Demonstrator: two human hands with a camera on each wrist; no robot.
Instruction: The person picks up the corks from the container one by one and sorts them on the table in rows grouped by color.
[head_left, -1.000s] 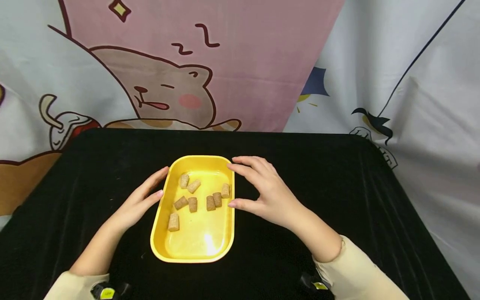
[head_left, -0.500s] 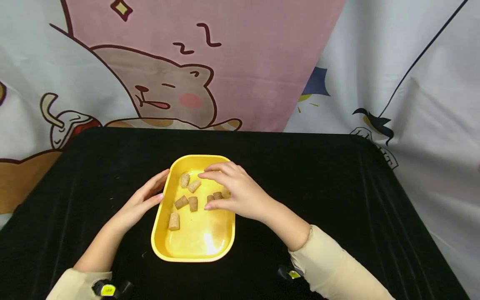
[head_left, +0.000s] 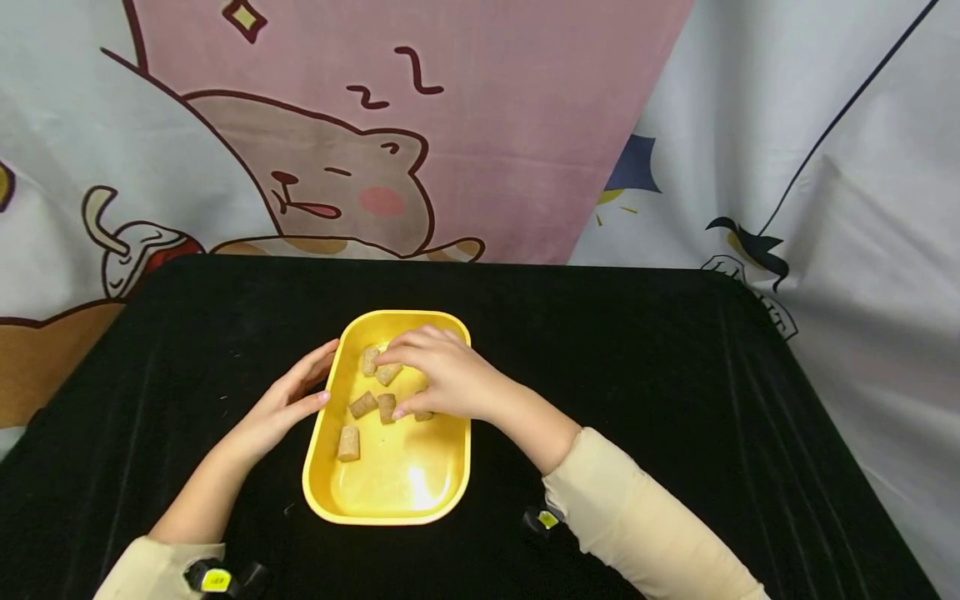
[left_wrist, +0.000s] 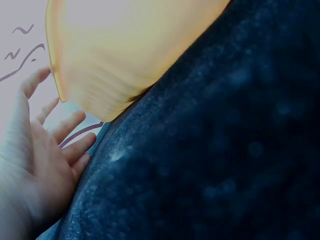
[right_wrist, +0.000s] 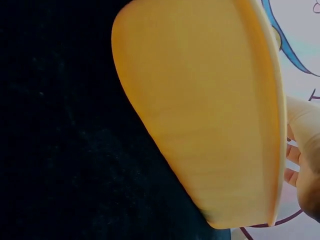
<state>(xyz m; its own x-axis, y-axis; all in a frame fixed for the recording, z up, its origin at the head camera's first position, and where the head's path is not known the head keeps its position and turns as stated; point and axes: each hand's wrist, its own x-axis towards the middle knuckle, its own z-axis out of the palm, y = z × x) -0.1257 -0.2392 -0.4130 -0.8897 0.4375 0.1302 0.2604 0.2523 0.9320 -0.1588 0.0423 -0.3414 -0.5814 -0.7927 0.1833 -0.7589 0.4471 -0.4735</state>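
Note:
On the black cloth stands a yellow tray (head_left: 386, 518) with several small tan cork plugs inside. One cork plug (head_left: 348, 443) lies apart toward the near left; another (head_left: 363, 405) rests in the middle. My left hand (head_left: 273, 408) lies along the tray's left side, thumb at the rim; the left wrist view shows its fingers spread beside the tray wall (left_wrist: 130, 50). Above the tray my right hand (head_left: 453, 379) reaches in from the right, thumb and fingers apart, thumb beside a middle cork plug (head_left: 386, 408). It hides the right-hand corks. The right wrist view shows mostly the tray's outer wall (right_wrist: 200, 110).
A black cloth (head_left: 637, 400) covers the table around the tray. Behind it hangs a printed curtain (head_left: 525, 125) with a cartoon animal. Dark wrist devices sit at both sleeves, such as the one (head_left: 216, 579) at the left cuff.
My right hand has moved left from the tray's right rim to above the corks, covering the right-hand ones. The left hand stays at the left side; the tray has barely shifted.

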